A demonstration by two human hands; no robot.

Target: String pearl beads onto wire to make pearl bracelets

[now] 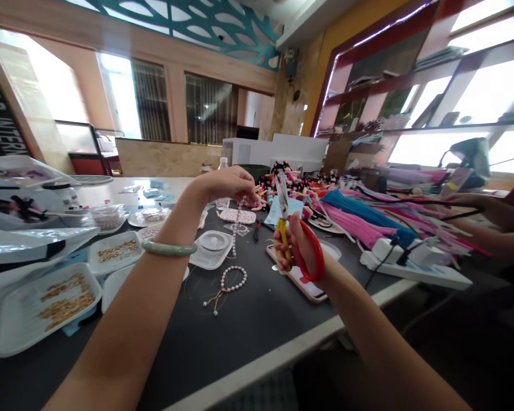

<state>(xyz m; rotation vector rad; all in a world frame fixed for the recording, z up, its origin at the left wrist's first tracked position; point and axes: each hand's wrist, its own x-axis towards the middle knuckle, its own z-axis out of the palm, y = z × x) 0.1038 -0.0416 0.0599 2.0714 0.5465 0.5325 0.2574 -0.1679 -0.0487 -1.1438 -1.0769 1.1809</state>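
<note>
- Dark tabletop [244,342] fills the lower middle of the head view, with a dark curtain [149,100] at 11 o'clock beyond it; 12 points away from the wearer.
- Near the centre, the left hand [231,181] pinches the upper end of a beaded strand [239,220], raised probably so that the beads can hang free.
- That strand's long axis runs nearly upright, leaning slightly, its lower end towards 6 o'clock; whether this end touches anything, I cannot tell.
- At 4 o'clock from the left hand, the right hand [289,245] is closed around a tool with yellow and red handles [310,254], metal tips towards 12, seemingly kept ready; 1 tool or 2 is unclear.
- Below the strand lies a beaded bracelet [223,289], its 2 tails pointing towards 7 o'clock, perhaps left close for comparison.
- At 8 o'clock, a white tray [9,334] holds gold-coloured pieces [71,308], presumably to keep small parts together.
- Under the right hand lies a phone [314,294].
</note>
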